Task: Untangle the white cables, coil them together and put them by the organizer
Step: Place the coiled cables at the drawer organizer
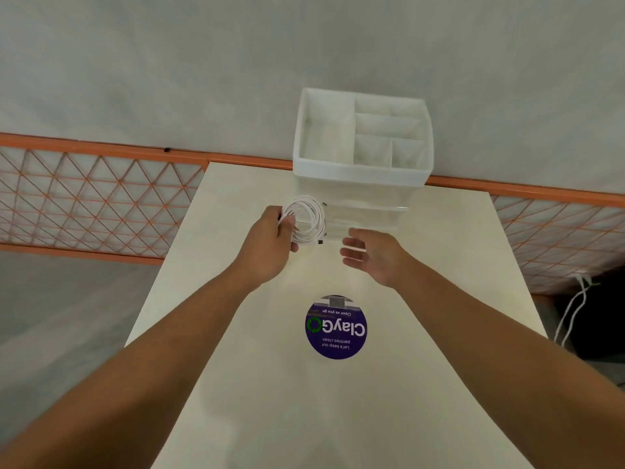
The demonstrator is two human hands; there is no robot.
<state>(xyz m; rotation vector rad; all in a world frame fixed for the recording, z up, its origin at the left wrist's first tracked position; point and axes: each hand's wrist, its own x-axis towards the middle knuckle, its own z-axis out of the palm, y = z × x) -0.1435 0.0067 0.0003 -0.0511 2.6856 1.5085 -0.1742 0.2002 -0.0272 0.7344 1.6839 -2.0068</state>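
The left hand (270,238) has its grip clamped on the white cables (306,220), fingers curled round the left side of the coil where the loops gather. The cables are wound together into one round bundle of several turns, with a dark plug end showing at the coil's near right edge. The bundle sits low over the counter (236,384), just beside the near left corner of the organizer (362,170); whether it touches the counter or the organizer wall cannot be told.

To the right, the right hand (370,255) holds nothing, its grip apart, palm turned toward the left and fingers loosely extended near the coil but not touching it.

The organizer is a white fabric box with several compartments, standing at the far edge of the pale counter. Nearer on the counter lies a round purple sticker (336,327) reading "ClayGo". Beyond the counter runs an orange lattice railing (84,198).
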